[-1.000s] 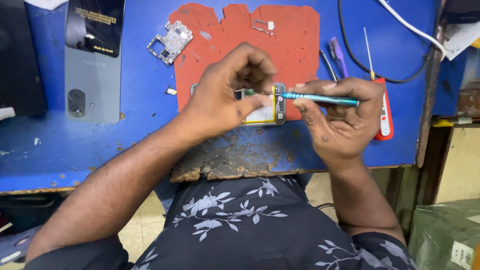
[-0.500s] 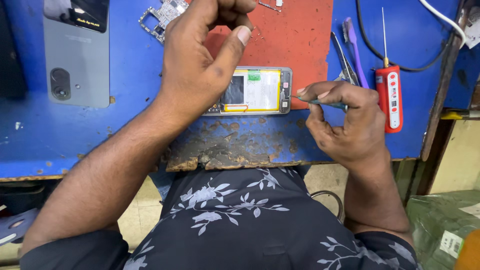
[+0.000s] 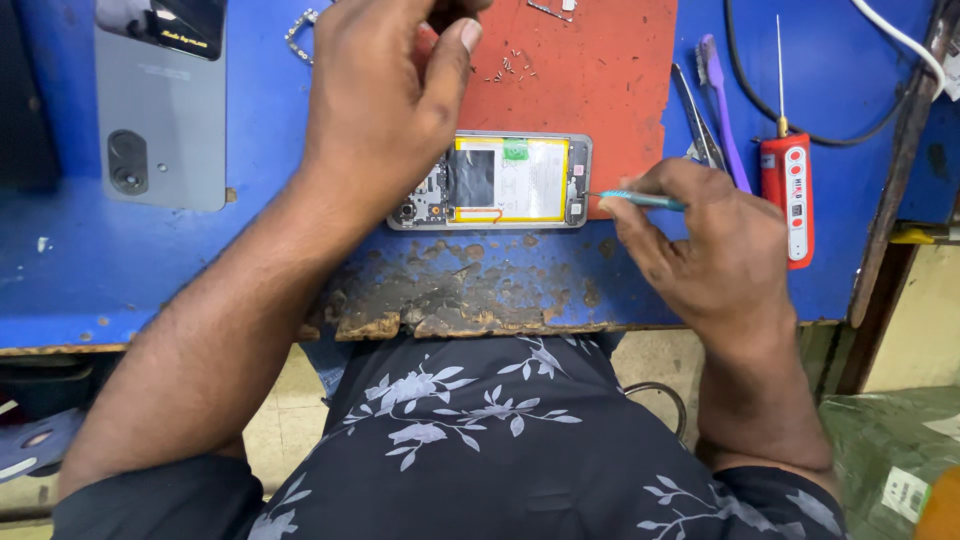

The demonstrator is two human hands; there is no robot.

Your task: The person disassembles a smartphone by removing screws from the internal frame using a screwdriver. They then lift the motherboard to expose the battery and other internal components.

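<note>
Worn blue workbench, red mat

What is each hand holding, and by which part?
The right hand pinches a thin teal-handled screwdriver by its handle. Whether the left hand holds anything cannot be told.

- A small green label sat on the yellow battery of the open phone, between the left hand and the right hand.
- A white label lay on green wrap, far below the right hand.

Two hands — left hand, right hand — one opened phone, one grey back cover, one red tester, one teal screwdriver.
</note>
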